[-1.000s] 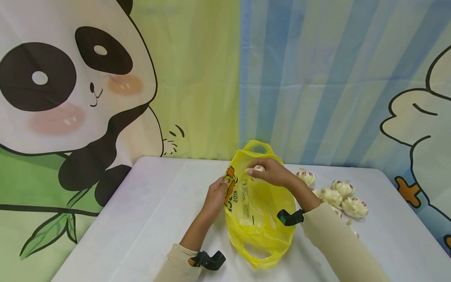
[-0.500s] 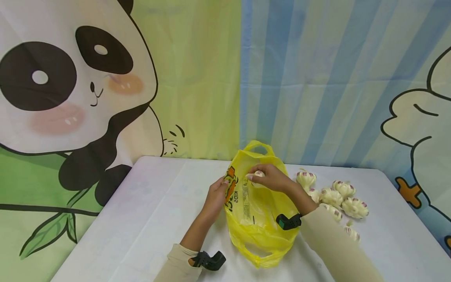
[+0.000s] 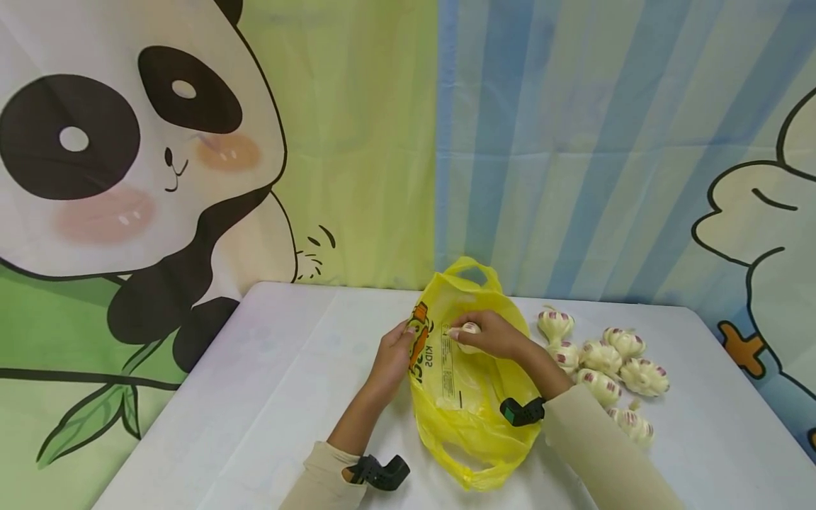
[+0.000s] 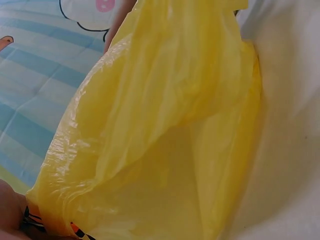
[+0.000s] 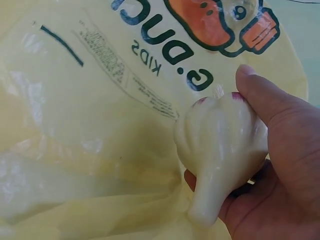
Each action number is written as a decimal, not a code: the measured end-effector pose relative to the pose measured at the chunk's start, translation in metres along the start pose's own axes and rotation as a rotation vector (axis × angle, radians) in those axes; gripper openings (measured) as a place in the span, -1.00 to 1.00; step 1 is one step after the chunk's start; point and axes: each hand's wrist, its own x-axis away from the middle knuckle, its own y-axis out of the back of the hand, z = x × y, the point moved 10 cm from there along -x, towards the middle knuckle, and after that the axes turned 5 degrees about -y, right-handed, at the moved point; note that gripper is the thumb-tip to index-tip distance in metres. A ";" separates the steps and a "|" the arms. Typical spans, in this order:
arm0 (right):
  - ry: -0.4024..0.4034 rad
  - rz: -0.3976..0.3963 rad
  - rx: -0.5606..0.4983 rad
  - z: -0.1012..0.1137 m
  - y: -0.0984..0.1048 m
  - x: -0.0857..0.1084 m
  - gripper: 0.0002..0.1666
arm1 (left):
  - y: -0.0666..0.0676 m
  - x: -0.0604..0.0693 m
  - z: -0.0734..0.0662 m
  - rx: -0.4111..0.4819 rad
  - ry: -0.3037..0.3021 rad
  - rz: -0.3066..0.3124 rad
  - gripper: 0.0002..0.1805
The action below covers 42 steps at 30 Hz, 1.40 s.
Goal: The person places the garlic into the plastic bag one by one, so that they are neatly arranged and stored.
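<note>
A yellow plastic bag [image 3: 484, 397] with a cartoon print lies open-mouthed on the white table. My left hand [image 3: 390, 361] grips its left rim, with the thumb on the printed side. Inside the mouth, my right hand [image 3: 494, 334] holds a garlic bulb [image 5: 220, 145], white with purplish marks, between thumb and fingers. The right wrist view shows the bulb's stem pointing down, in front of the bag's wall. Yellow plastic [image 4: 165, 125] fills most of the left wrist view, where only a bit of the left hand shows at the lower left.
To the right of the bag several garlic bulbs [image 3: 601, 358] lie in a loose group, close to the right forearm. The white table [image 3: 268, 397] runs back to a printed curtain [image 3: 357, 156] with a panda on it.
My right hand has moved down, deeper into the bag's mouth, with the garlic bulb still held. The left hand keeps its grip in nearly the same place.
</note>
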 end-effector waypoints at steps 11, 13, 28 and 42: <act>-0.009 0.014 0.038 -0.008 -0.007 0.000 -0.62 | 0.000 -0.001 -0.001 -0.003 0.011 -0.002 -0.52; -0.005 0.024 0.038 -0.009 -0.008 0.000 -0.60 | 0.000 -0.001 0.000 -0.004 0.020 -0.005 -0.52; 0.011 0.063 0.031 -0.005 -0.009 0.006 -0.31 | -0.001 -0.001 -0.001 0.014 -0.011 0.011 -0.50; 0.041 0.005 -0.022 0.002 -0.003 0.009 -0.19 | -0.002 -0.002 -0.001 0.027 -0.022 0.020 -0.50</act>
